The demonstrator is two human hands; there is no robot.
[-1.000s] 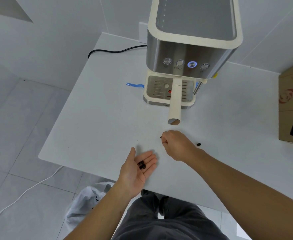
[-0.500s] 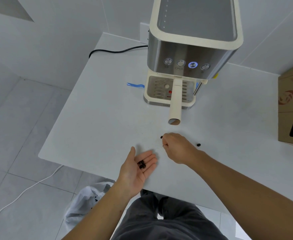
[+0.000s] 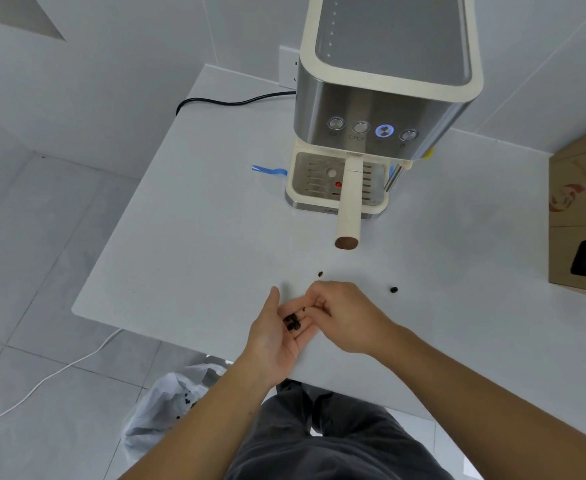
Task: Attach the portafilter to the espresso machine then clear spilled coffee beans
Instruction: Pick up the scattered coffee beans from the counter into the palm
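The cream and steel espresso machine (image 3: 381, 98) stands at the back of the white table (image 3: 198, 237). The portafilter sits locked under it, its cream handle (image 3: 349, 206) pointing toward me. My left hand (image 3: 277, 329) lies palm up over the table's front, cupping several dark coffee beans (image 3: 293, 322). My right hand (image 3: 343, 313) hovers over that palm with pinched fingertips; a small dark bean shows just at them. Two loose beans lie on the table: one bean (image 3: 320, 273) just beyond my hands, another bean (image 3: 394, 289) to the right.
A cardboard box (image 3: 578, 216) stands at the table's right edge. A blue strip (image 3: 269, 170) lies left of the machine, and a black power cable (image 3: 229, 102) runs behind it. On the floor below the table's edge sits a white plastic bag (image 3: 167, 407) holding several beans.
My right hand drew back from the table to above my left palm, and my left hand rose slightly toward it. One bean near the fingers is off the table.
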